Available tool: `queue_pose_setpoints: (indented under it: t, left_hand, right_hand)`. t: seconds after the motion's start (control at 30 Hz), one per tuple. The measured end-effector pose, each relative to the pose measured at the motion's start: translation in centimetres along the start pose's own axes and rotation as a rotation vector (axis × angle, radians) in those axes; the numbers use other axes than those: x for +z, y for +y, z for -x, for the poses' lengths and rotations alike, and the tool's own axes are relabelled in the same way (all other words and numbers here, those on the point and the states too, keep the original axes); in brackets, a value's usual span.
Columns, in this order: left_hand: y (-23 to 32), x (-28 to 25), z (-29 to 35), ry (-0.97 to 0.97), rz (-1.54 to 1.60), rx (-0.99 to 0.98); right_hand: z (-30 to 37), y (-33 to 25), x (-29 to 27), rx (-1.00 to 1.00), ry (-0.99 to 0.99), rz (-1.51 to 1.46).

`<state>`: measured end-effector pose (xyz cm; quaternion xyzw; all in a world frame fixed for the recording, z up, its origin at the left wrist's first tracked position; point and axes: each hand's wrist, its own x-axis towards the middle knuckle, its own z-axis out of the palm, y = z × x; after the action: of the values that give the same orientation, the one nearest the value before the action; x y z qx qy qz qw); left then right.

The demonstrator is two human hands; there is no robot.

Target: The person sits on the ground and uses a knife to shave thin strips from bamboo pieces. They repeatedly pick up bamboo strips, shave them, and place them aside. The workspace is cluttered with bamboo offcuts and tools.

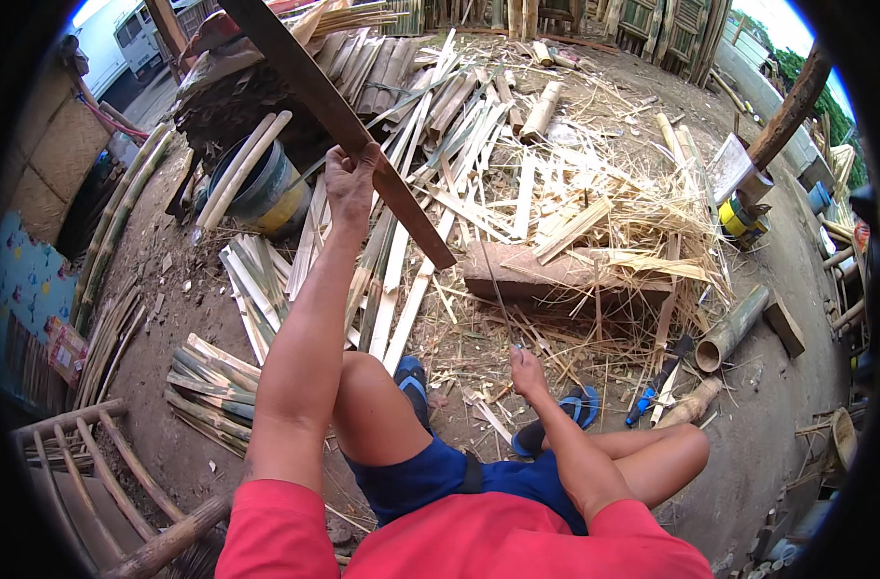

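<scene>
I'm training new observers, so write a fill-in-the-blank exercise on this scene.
The long brown strip is in the person's ____ hand.
In the picture, the right hand is ____ (higher/lower) than the left hand.
The shirt's colour is ____.
The sandals are black and ____.
Missing words: left; lower; red; blue.

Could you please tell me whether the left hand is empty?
No, the left hand grips a long brown strip.
</scene>
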<state>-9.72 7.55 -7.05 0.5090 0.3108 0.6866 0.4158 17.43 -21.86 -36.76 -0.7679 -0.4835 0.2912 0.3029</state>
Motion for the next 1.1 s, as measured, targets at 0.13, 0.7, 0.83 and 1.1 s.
queue_pose_setpoints:
  t: [0.13,0.7,0.83,1.1]
  left_hand:
    - [-1.2,-8.4,8.2,0.118,-0.235,-0.453]
    - [-0.3,-37.0,33.3,1.038,-0.917,-0.768]
    - [2.4,-44.2,34.8,1.150,-1.018,-0.772]
    - [-0.1,-45.7,36.5,0.957,-1.099,-0.981]
  right_hand:
    - [-1.2,-5.3,0.9,-0.059,-0.244,-0.085]
    - [-3.7,-19.7,9.1,-0.287,-0.899,0.107]
    - [-3.7,-21.5,10.5,-0.262,-0.918,0.126]
    - [-3.5,-21.5,11.7,-0.297,-0.915,0.157]
